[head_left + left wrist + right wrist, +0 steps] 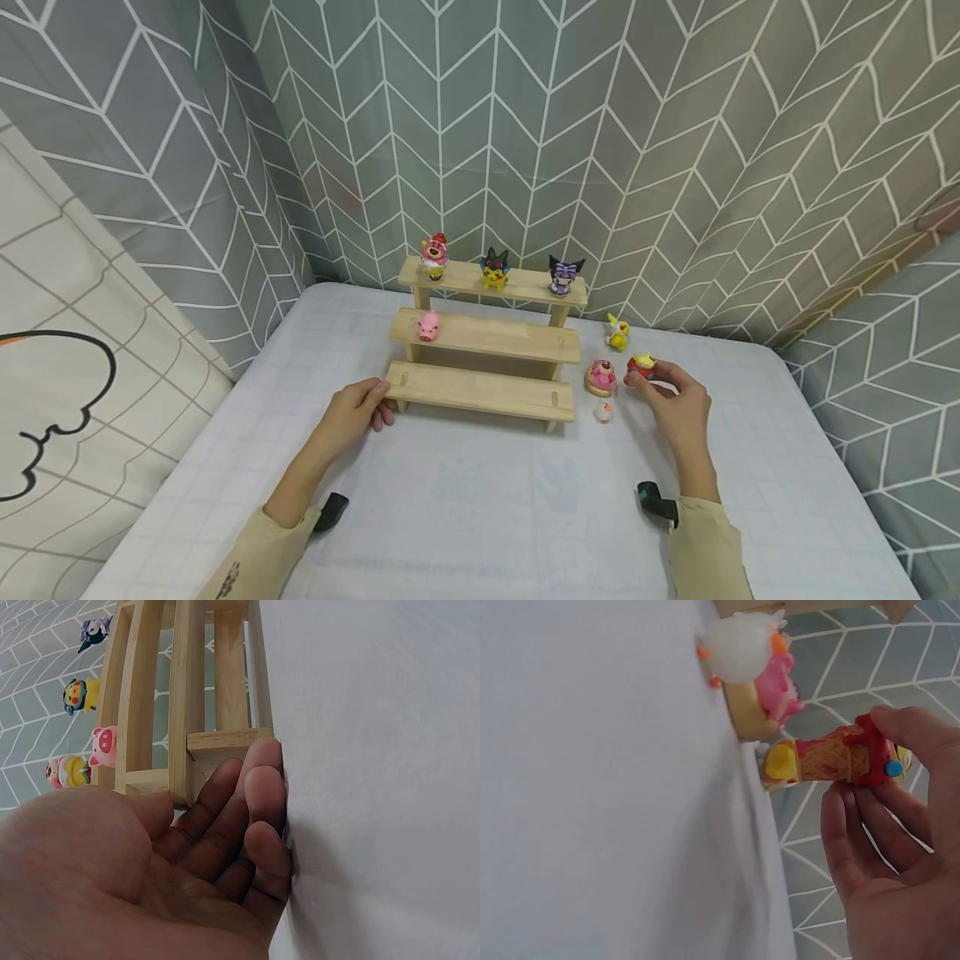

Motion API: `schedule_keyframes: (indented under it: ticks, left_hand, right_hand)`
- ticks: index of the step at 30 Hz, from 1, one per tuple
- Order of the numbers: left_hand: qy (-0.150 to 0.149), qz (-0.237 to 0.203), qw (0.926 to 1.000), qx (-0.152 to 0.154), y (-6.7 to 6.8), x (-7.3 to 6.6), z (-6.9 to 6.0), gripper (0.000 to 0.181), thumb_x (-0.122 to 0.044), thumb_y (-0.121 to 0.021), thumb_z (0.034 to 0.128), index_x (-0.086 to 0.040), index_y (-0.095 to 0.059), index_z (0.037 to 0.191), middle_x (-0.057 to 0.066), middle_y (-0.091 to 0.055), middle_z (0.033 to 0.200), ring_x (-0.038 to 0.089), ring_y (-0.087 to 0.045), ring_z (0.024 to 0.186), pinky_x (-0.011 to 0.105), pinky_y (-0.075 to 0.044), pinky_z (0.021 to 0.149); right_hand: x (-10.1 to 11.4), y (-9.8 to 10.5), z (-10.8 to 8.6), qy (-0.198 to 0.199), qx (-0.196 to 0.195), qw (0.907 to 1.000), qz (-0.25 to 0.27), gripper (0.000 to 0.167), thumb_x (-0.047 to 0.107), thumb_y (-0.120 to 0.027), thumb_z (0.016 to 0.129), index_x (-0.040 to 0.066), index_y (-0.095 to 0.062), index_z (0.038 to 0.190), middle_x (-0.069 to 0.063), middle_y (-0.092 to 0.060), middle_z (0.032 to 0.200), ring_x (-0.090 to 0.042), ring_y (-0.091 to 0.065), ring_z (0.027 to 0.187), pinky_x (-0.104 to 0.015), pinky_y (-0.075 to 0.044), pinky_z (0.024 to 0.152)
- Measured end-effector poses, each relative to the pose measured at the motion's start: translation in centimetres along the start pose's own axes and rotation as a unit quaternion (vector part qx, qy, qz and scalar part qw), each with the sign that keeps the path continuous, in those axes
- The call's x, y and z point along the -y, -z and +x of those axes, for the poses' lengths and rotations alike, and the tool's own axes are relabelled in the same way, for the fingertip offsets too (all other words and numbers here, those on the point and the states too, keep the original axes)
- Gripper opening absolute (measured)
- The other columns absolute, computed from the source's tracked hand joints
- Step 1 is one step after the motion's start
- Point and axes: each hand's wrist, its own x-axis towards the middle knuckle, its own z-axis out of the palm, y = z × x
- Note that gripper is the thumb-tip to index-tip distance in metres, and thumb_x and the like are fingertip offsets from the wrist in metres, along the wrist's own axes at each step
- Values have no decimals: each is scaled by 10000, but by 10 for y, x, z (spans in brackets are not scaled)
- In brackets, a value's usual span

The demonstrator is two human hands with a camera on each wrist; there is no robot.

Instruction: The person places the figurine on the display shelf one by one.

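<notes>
My left hand (352, 417) grips the left end of the lowest board of a three-tier wooden shelf (480, 390); in the left wrist view the thumb lies at the board's end, fingers curled beneath. My right hand (678, 408) pinches a red and yellow figurine (641, 368) between thumb and fingertips; the right wrist view shows its waffle-cone body (832, 757). Beside it stand a pink figure on a tan base (601, 377), a small white figure (603, 412) and a yellow figurine (618, 332). A pink pig (428, 326) sits on the middle board's left.
The top board holds a red-hatted pink figure (434, 256), a yellow figure with dark ears (495, 269) and a purple and black figure (563, 275). A white cloth covers the table (480, 517). Behind hangs a grey patterned curtain (525, 125).
</notes>
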Motion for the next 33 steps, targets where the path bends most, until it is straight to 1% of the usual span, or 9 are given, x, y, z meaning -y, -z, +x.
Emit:
schedule_keyframes:
  ticks: [6,9,11,14,16,18,21,26,33]
  left_hand:
    - [2,-21,10000,-12,0,0,0,413,-302,-463,1150,12,-665,974,73,-717,766,160,-616,642,245,-487,582]
    - [-2,-15,10000,-10,-1,0,0,417,-306,-461,1150,10,-665,969,69,-716,763,161,-616,642,244,-482,583]
    - [-14,-8,10000,-6,-1,1,0,421,-312,-461,1149,9,-665,967,69,-716,762,161,-615,641,243,-478,581]
    - [-34,-10,10000,-7,0,1,0,425,-319,-463,1148,7,-666,966,68,-716,763,160,-614,640,241,-475,577]
    - [-38,-28,10000,-8,0,0,0,423,-316,-465,1147,10,-666,967,71,-716,763,160,-615,641,240,-477,578]
    - [-41,-43,10000,-9,0,0,0,418,-310,-467,1147,12,-666,968,72,-717,764,161,-616,641,239,-478,580]
    - [-51,-52,10000,-13,-1,0,-1,412,-303,-468,1147,11,-665,967,71,-716,762,161,-616,640,238,-475,579]
    - [-67,-58,10000,-1,-2,0,-1,417,-308,-466,1148,10,-665,966,72,-717,764,160,-617,641,237,-476,583]
    - [-64,-8,10000,-11,0,-1,-1,426,-307,-464,1149,15,-675,965,71,-723,766,157,-626,648,243,-507,605]
  right_hand:
    - [9,1,0,102,-103,9999,-3,459,266,-801,964,17,-688,1332,-169,-714,1275,78,-652,860,-28,-492,811]
    - [16,1,-1,141,-134,9998,-21,448,267,-805,960,15,-697,1314,-158,-720,1263,34,-649,946,-33,-494,840]
    - [22,0,-2,214,-183,9996,-38,440,265,-811,955,9,-704,1296,-155,-727,1246,-44,-666,1011,-38,-495,855]
    - [35,-1,-3,383,-251,9989,-29,421,252,-819,947,0,-716,1269,-152,-738,1216,-83,-660,1046,-46,-499,871]
    - [42,-1,-4,507,-291,9983,-15,408,235,-824,942,-9,-720,1251,-151,-742,1197,-70,-662,1025,-52,-503,873]
    - [49,-2,-5,610,-302,9977,-31,403,230,-826,940,-9,-721,1247,-141,-744,1193,-16,-643,995,-79,-520,887]
    - [56,-2,-6,761,-316,9966,-29,392,222,-830,936,-9,-725,1235,-133,-747,1179,-9,-647,973,-93,-528,891]
    - [67,-3,-9,1011,-369,9941,123,349,174,-835,927,-16,-738,1203,-145,-754,1147,50,-644,910,-68,-515,862]
    - [79,-14,-16,1240,-307,9916,200,329,161,-859,902,-3,-754,1167,-132,-773,1108,88,-648,856,-87,-537,828]
